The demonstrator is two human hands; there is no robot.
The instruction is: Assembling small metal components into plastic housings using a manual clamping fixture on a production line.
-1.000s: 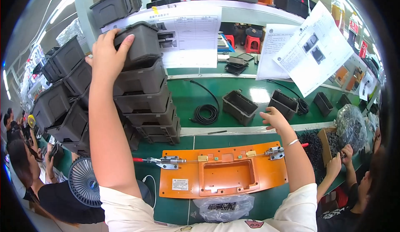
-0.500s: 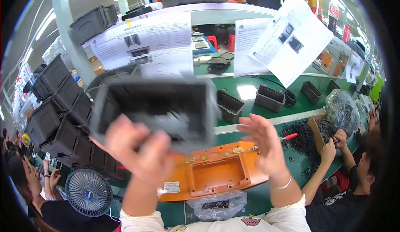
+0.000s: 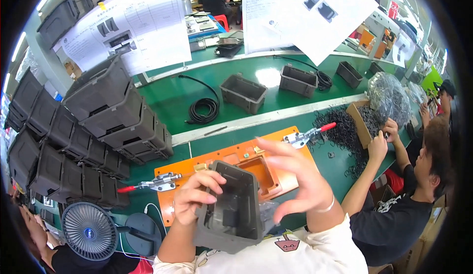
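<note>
My left hand [image 3: 194, 193] grips a dark grey plastic box [image 3: 253, 205] by its rim, thumb and fingers closed on the wall. Tilted close to my body, the box shows its open inside, with a darker patch near the bottom. On the other side of it, my right hand [image 3: 300, 180] is open, fingers spread and holding nothing. Beyond the box lies an orange fixture [image 3: 167, 205] with a rectangular recess, partly hidden by the box and my hands. Toggle clamps with red handles [image 3: 322, 128] sit at its two ends.
Stacked grey boxes [image 3: 113, 121] crowd the left, behind a fan [image 3: 89, 232]. Single boxes [image 3: 244, 94] and a coiled black cable [image 3: 203, 110] lie on the far bench. To the right are loose black parts [image 3: 340, 126], a carton [image 3: 359, 126] and a co-worker [image 3: 404, 220].
The box has come down and toward my body, from raised on the left to low in front. My right hand remains open. The view has shifted, revealing the left stacks and cable.
</note>
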